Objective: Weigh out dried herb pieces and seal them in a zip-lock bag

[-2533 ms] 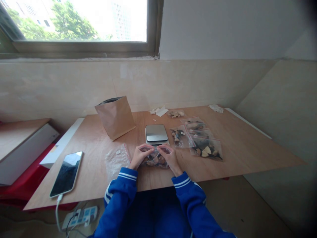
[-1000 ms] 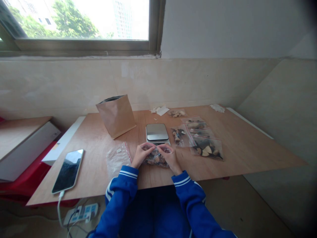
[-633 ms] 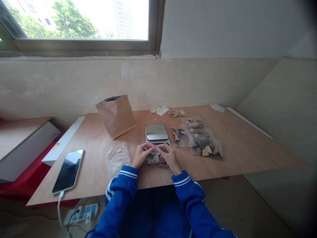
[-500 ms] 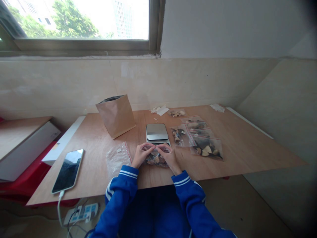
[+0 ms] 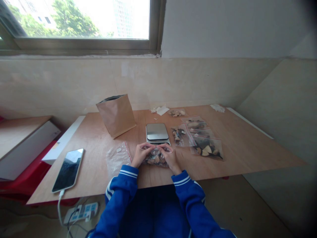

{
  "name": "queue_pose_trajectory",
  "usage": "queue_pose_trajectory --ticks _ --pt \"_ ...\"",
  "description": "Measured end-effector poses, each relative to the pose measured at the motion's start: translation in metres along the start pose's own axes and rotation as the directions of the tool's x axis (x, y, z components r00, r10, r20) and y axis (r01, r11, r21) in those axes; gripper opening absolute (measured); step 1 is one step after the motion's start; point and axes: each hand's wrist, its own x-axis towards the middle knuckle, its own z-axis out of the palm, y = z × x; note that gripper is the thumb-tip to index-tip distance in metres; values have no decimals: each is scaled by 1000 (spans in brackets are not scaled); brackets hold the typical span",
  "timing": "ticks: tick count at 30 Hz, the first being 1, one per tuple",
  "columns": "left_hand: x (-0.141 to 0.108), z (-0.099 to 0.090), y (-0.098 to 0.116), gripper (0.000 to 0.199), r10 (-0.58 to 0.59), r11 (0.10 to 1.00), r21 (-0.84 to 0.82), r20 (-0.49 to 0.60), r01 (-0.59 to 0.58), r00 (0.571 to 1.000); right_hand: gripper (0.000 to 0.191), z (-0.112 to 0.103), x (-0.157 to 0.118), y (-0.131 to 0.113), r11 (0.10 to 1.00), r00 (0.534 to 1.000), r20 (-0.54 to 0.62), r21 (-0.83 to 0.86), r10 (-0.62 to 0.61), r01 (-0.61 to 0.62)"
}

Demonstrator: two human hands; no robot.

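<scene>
A clear zip bag with brownish dried pieces in it lies at the table's front edge, between my hands. My left hand pinches the bag's top edge from the left. From the right, my right hand grips the same edge, and the fingertips of both hands meet at the middle. Just beyond the fingers is a kitchen scale with a bare metal plate; its front is partly hidden by my hands. Left of my left hand lies a flat, clear zip bag with a small white label.
Several filled zip bags lie to the right of the scale. A brown paper pouch stands open at the back left. Near the left edge is a phone on a charging cable. White scraps lie by the wall.
Both hands stay on the bag's top edge, with only a slight shift of the fingers. Nothing else on the table has moved.
</scene>
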Motion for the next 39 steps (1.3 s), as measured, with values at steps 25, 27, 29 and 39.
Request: queue_pose_trajectory --ticks 25,27,29,39 --pt "-4 -6 10 94 -252 966 -64 -6 251 968 71 -8 2 1 964 962 -101 108 255 -244" --pt "-4 -6 9 93 -252 965 -74 -5 251 968 70 -8 1 1 962 960 -103 114 260 -248" --pt "-4 -6 7 92 -254 963 -90 5 253 967 68 -9 1 1 959 956 -116 124 270 -256" --pt "1 -9 -2 93 -137 987 -96 -82 129 987 69 -66 20 9 978 685 -701 185 200 -97"
